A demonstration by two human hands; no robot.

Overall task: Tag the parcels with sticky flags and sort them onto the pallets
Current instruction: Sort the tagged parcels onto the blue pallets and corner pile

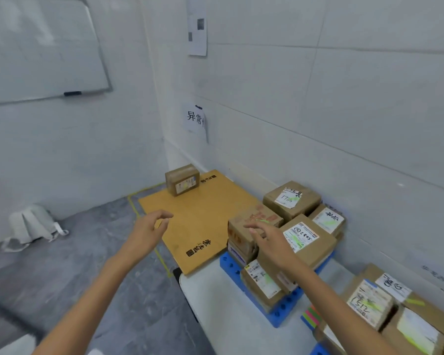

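Stretching forward empty with fingers spread, the right hand (269,242) is held just over the stacked parcels (287,226) on the blue pallet (280,311). The left hand (149,231), loosely curled and holding nothing, is seen above the orange board (203,216), where a single parcel (182,179) is set at the far corner. Sticky flags (312,316) are laid near right. White tiled walls (318,98) and grey floor (87,252) are shown.

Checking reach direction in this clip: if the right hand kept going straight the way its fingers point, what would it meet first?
The right hand, open and empty, points at the brown box topping the stack on the blue pallet. It would probably meet that box first, though depth is hard to judge.
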